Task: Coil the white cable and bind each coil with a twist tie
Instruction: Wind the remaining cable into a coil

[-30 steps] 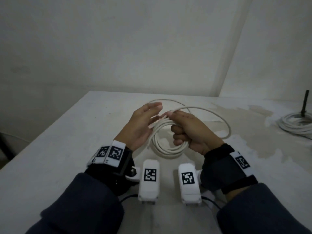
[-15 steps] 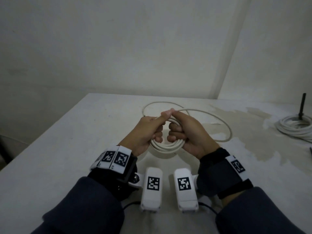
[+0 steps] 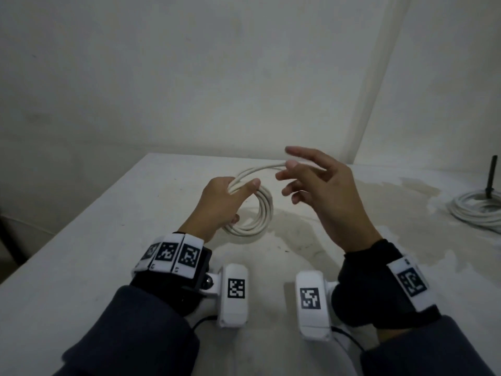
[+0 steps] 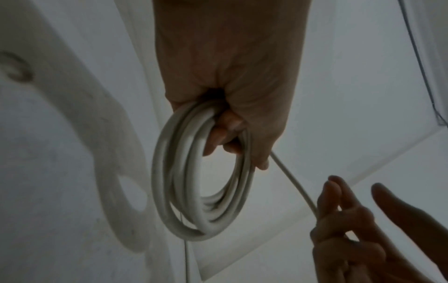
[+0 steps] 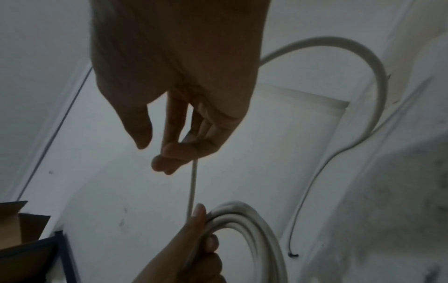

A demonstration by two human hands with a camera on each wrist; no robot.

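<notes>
My left hand (image 3: 219, 204) grips a white cable coil (image 3: 257, 213) of several loops, held upright just above the white table (image 3: 108, 240). In the left wrist view the coil (image 4: 201, 191) hangs from my curled fingers (image 4: 225, 134). A single strand (image 3: 260, 169) runs from the coil up to my right hand (image 3: 320, 191), raised to the right. In the right wrist view the strand (image 5: 192, 187) passes between my curled right fingers (image 5: 179, 153), thumb held apart. The loose tail (image 5: 378, 80) arcs behind that hand and trails onto the table.
Another white cable coil (image 3: 479, 213) lies at the table's right edge beside a black upright rod (image 3: 490, 176). The tabletop shows stained patches (image 3: 393, 191). White walls meet in a corner behind the table. A cardboard box (image 5: 14, 220) sits beyond the table's left side.
Both hands were together on the coil. Now my right hand has let go of the coil and moved up and right along a strand, while my left hand keeps the coil.
</notes>
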